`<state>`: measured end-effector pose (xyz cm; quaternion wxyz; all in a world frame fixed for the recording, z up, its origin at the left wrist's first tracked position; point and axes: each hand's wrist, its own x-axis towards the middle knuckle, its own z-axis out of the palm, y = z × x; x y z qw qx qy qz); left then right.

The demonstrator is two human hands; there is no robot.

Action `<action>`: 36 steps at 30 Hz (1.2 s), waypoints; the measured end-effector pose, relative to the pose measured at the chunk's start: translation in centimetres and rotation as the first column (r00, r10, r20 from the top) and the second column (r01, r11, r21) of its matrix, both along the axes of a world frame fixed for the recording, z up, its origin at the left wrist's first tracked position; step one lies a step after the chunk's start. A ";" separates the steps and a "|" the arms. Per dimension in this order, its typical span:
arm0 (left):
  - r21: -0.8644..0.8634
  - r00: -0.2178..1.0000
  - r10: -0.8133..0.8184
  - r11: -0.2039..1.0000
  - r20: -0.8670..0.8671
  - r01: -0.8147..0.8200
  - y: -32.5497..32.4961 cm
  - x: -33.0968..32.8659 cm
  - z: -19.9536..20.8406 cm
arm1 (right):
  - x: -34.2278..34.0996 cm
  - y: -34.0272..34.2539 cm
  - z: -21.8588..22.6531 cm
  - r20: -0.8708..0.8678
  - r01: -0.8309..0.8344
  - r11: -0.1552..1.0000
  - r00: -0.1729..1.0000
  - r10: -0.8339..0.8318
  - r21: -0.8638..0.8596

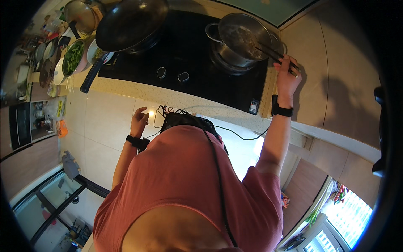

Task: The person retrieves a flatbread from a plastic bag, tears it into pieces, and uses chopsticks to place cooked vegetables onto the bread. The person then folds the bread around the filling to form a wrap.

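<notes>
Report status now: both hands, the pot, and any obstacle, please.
Right hand grips chopsticks, tips in steel pot. Left hand free, at counter edge. Wok beside, apart.

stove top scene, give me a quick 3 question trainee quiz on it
1. True or false: the right hand holds chopsticks that reach into the steel pot.
2. Which pan has a long black handle? A) the dark wok B) the steel pot
3. Fill in: the left hand hangs below the counter edge, holding ____.

Key: 1 true; 2 A; 3 nothing
</notes>
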<state>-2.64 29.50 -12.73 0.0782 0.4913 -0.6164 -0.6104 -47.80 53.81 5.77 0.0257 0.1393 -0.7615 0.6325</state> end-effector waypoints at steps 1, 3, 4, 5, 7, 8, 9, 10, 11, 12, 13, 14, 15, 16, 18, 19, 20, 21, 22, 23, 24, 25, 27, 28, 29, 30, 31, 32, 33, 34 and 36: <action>-0.023 0.998 -0.040 0.999 -0.043 0.039 0.0 -0.6 0.0 | -0.3 -0.1 -0.3 0.035 0.007 1.000 0.999 -0.008 0.026; -0.058 0.990 -0.125 0.991 -0.071 0.121 0.0 -1.6 -0.1 | -1.2 -0.6 -1.1 0.079 -0.033 0.998 0.996 0.029 0.044; -0.053 0.988 -0.128 0.991 -0.085 0.123 0.1 -2.0 -0.1 | -1.7 -0.8 -1.4 0.035 -0.023 0.987 0.999 0.017 0.157; -0.059 0.986 -0.151 0.987 -0.075 0.146 0.0 -2.4 0.0 | -2.3 -1.3 -1.8 -0.005 -0.018 0.967 1.000 0.020 0.254; -0.079 0.978 -0.196 0.979 -0.067 0.191 0.1 -2.8 0.1 | -3.2 -2.3 -2.3 -0.103 0.032 0.899 0.995 0.015 0.436; -0.079 0.979 -0.197 0.978 -0.055 0.192 0.2 -2.7 0.2 | -3.4 -2.7 -2.5 -0.026 -0.054 0.913 0.997 0.071 0.405; -0.082 0.977 -0.205 0.976 -0.053 0.201 0.2 -2.8 0.2 | -3.5 -3.0 -2.6 0.057 -0.120 0.922 0.993 0.107 0.368; -0.097 0.972 -0.223 0.972 -0.070 0.216 0.2 -2.7 0.2 | -3.5 -3.2 -2.4 0.138 -0.169 0.933 0.982 0.131 0.317; -0.117 0.973 -0.224 0.969 -0.050 0.217 0.3 -2.5 0.2 | -3.2 -3.2 -2.2 0.176 -0.225 0.949 0.966 0.188 0.222; -0.093 0.980 -0.197 0.976 -0.016 0.195 0.5 -2.3 0.1 | -2.8 -3.0 -1.8 0.185 -0.196 0.971 0.968 0.170 0.136; -0.085 0.984 -0.178 0.981 -0.013 0.177 0.6 -1.9 0.1 | -2.4 -2.8 -1.3 0.195 -0.167 0.985 0.969 0.154 0.050; -0.080 0.987 -0.159 0.984 -0.011 0.158 0.6 -1.6 0.0 | -1.9 -2.6 -0.7 0.206 -0.143 0.989 0.967 0.148 -0.038; -0.087 0.989 -0.148 0.985 -0.008 0.147 0.7 -1.1 0.0 | -1.4 -2.1 0.0 0.155 -0.125 0.989 0.979 0.136 -0.079; -0.072 0.992 -0.130 0.989 -0.002 0.129 0.7 -0.6 -0.1 | -0.9 -1.6 0.7 0.111 -0.075 0.996 0.991 0.081 -0.056; -0.033 0.996 -0.087 0.996 0.037 0.088 0.7 0.4 -0.3 | 0.2 -0.8 1.6 -0.001 -0.015 0.999 1.000 0.015 -0.044; -0.028 0.996 -0.073 0.997 0.048 0.074 0.8 0.9 -0.4 | 0.8 -0.6 1.8 -0.058 0.019 0.998 0.998 -0.022 -0.062; -0.044 0.998 -0.064 0.997 0.028 0.065 0.6 1.2 -0.6 | 1.2 -0.4 1.9 -0.132 0.032 0.997 0.990 -0.041 -0.069; -0.046 0.998 -0.052 0.998 0.030 0.053 0.7 1.6 -0.8 | 1.7 -0.2 1.8 -0.198 0.047 0.996 0.978 -0.062 -0.079; -0.044 0.999 -0.042 0.998 0.027 0.043 0.8 2.2 -0.9 | 2.1 0.0 1.5 -0.268 0.038 0.996 0.962 -0.059 -0.083; -0.043 0.999 -0.032 0.999 0.010 0.033 0.9 2.5 -1.1 | 2.4 0.2 1.3 -0.287 -0.023 1.000 0.958 0.016 -0.021; -0.054 0.999 -0.035 0.998 0.021 0.036 0.9 2.9 -1.2 | 2.7 0.4 1.0 -0.240 0.013 0.999 0.970 -0.022 -0.039; -0.056 0.999 -0.036 0.998 0.040 0.038 1.1 3.2 -1.4 | 2.8 0.6 0.7 -0.210 0.024 0.998 0.977 -0.035 -0.056; -0.058 0.999 -0.010 0.998 0.047 0.013 1.3 3.5 -1.6 | 2.7 0.8 0.3 -0.227 0.019 0.993 0.973 -0.045 -0.115; -0.052 0.999 0.007 0.999 0.049 -0.005 1.6 3.8 -1.6 | 2.7 0.9 0.1 -0.292 -0.012 0.988 0.956 -0.033 -0.152; -0.072 0.999 0.005 0.997 0.032 -0.003 1.7 3.8 -1.6 | 2.3 0.7 0.2 -0.243 -0.054 0.991 0.970 0.023 -0.125; -0.040 1.000 0.013 0.999 0.015 -0.012 1.9 3.8 -1.7 | 2.0 0.2 -0.1 -0.148 -0.071 0.987 0.988 0.049 -0.147; -0.049 0.998 0.047 0.998 0.030 -0.046 2.1 3.7 -1.7 | 1.8 0.6 0.2 -0.153 -0.032 0.998 0.988 0.024 -0.046; -0.029 0.995 0.037 0.999 0.095 -0.035 2.1 3.8 -1.8 | 1.6 0.2 -0.2 -0.300 0.037 0.999 0.953 -0.044 -0.029; -0.053 0.993 0.044 0.998 0.112 -0.038 2.4 3.7 -1.9 | 1.4 0.2 -0.3 -0.377 -0.016 0.999 0.926 -0.003 -0.045; -0.081 0.990 0.047 0.996 0.131 -0.037 2.5 3.7 -2.0 | 1.2 0.0 -0.5 -0.381 0.010 0.998 0.924 -0.034 -0.063; -0.089 0.990 0.087 0.993 0.112 -0.077 3.0 3.6 -2.2 | 0.6 -0.7 -0.9 -0.358 -0.079 0.995 0.929 0.097 0.066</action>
